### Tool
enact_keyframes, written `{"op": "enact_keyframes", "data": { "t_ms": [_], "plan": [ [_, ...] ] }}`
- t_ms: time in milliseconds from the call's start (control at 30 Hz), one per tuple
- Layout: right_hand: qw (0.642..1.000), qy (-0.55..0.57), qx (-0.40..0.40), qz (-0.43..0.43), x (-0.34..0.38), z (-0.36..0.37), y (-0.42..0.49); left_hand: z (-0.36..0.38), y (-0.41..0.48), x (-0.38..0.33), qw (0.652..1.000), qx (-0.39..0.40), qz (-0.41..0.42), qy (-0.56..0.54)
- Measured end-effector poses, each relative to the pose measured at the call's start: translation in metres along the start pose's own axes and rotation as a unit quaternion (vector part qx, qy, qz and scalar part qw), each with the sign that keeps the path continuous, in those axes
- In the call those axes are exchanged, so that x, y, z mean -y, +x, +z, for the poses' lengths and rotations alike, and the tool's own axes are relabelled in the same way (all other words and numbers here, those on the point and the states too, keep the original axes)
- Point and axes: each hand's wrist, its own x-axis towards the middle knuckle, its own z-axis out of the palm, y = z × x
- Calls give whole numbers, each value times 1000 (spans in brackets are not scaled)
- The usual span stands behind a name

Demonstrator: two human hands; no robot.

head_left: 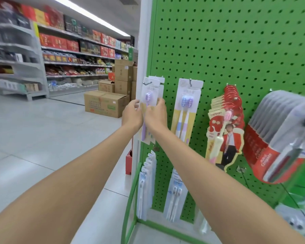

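A purple toothbrush pack (149,97) hangs from a hook at the left edge of a green pegboard (236,50), with more packs stacked behind it. My left hand (131,115) grips the pack's left edge. On the right edge of the same pack, my right hand (157,114) holds it with curled fingers. Both arms reach forward from the bottom of the head view.
A blue and purple twin toothbrush pack (185,110) hangs just right. Red toothbrush cards (225,127) and red Colgate packs (280,138) hang further right. White toothbrush packs (146,184) hang below. Cardboard boxes (104,103) stand on the aisle floor at left, before stocked shelves (74,55).
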Motion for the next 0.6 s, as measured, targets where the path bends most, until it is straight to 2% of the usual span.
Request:
{"op": "enact_keyframes", "data": {
  "t_ms": [100, 333, 467, 600],
  "plan": [
    [998, -21, -53, 20, 2, 8, 9, -1, 5, -3, 1000, -27, 11, 6],
    [994, -24, -104, 11, 8, 4, 18, -6, 13, -7, 999, -46, 11, 22],
    [995, -58, -74, -39, 8, 4, 16, -8, 5, -7, 999, -32, -3, -7],
    [997, -73, -15, -6, -1, 8, 8, -10, -13, 0, 998, -61, -29, -18]
  ]
}}
